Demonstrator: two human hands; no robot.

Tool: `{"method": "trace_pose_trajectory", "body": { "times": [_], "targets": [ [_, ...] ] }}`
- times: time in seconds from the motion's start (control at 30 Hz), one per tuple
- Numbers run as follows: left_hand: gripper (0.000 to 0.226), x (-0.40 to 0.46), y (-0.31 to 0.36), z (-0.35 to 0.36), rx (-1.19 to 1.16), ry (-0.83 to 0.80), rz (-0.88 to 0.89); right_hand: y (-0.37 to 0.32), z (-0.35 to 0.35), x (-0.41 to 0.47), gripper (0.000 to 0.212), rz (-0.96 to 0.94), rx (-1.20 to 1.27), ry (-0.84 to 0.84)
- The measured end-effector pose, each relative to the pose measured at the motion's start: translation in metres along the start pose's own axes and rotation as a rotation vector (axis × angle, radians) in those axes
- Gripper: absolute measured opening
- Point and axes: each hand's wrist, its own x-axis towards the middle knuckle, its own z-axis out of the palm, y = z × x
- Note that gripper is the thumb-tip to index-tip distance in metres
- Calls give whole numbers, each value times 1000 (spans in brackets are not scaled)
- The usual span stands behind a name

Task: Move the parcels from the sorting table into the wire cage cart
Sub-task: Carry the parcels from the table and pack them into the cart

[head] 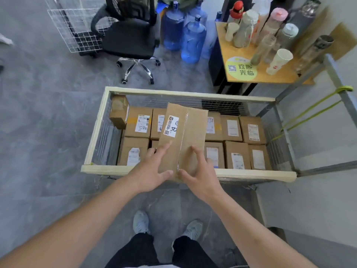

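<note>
A long brown cardboard parcel (191, 128) with a white label hangs tilted over the middle of the wire cage cart (173, 92), its near end at the cart's front rim. My left hand (152, 169) lies on the parcel's near left corner with straight, spread fingers on top and the thumb against the near edge. My right hand (199, 171) grips the near right part, fingers curled on the top face and thumb at the near edge. Several labelled parcels (232, 128) fill the cart's floor in two rows beneath it.
Beyond the cart stand a black office chair (129, 39), blue water jugs (193, 39) and a white wire grid panel (77, 31). A wooden table (270, 77) with bottles and cups is at the back right. A grey metal frame (338, 78) adjoins the cart's right end.
</note>
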Motion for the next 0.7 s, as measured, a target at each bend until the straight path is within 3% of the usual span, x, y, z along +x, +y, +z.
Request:
{"method": "trace_pose_trajectory", "body": {
  "times": [0.37,0.7],
  "targets": [
    [73,-12,-116,-88,-105,199,-110,-79,122,55,80,-19,-25,-79],
    [76,35,-188,-90,-348,305,-312,-64,189,143,81,17,24,-177]
  ]
}}
